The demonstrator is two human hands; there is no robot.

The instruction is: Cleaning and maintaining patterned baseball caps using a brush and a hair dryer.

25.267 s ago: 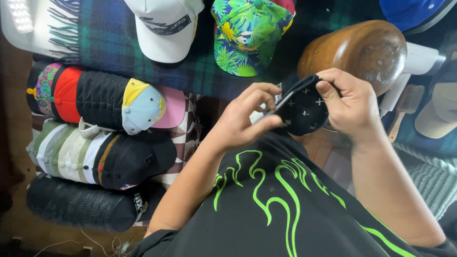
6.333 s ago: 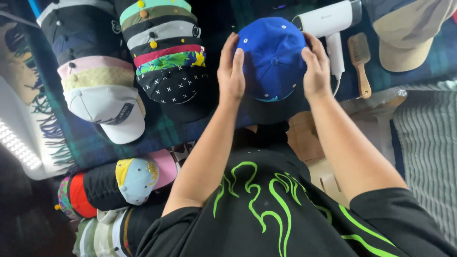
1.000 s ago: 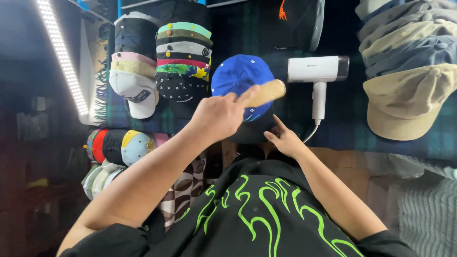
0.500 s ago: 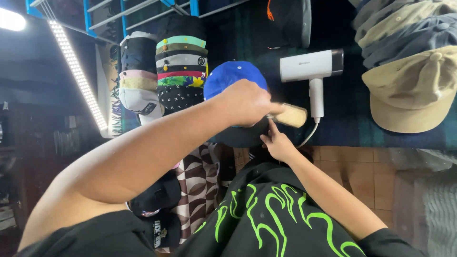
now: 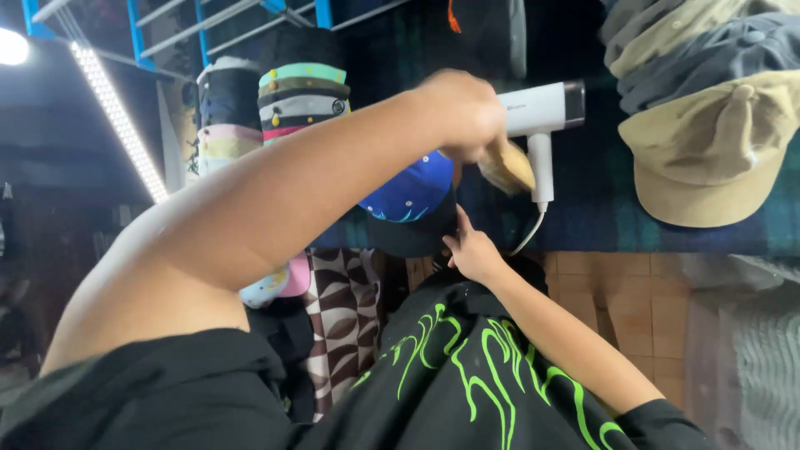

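The left hand (image 5: 462, 112) is clenched on a wooden brush (image 5: 508, 167) over the blue cap (image 5: 408, 196), mid-scene; the right hand (image 5: 471, 250) pinches its dark brim. Short, light strokes seem best.

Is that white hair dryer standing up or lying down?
Lying down. The white hair dryer rests flat on the dark plaid cloth, barrel sideways, handle pointing toward the person, cord trailing off its end.

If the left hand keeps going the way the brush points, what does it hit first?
Probably the white hair dryer: the left hand holds the brush angled right, its tip close beside the dryer's handle. Depth is unclear in this blurred view, so it may pass just above it.
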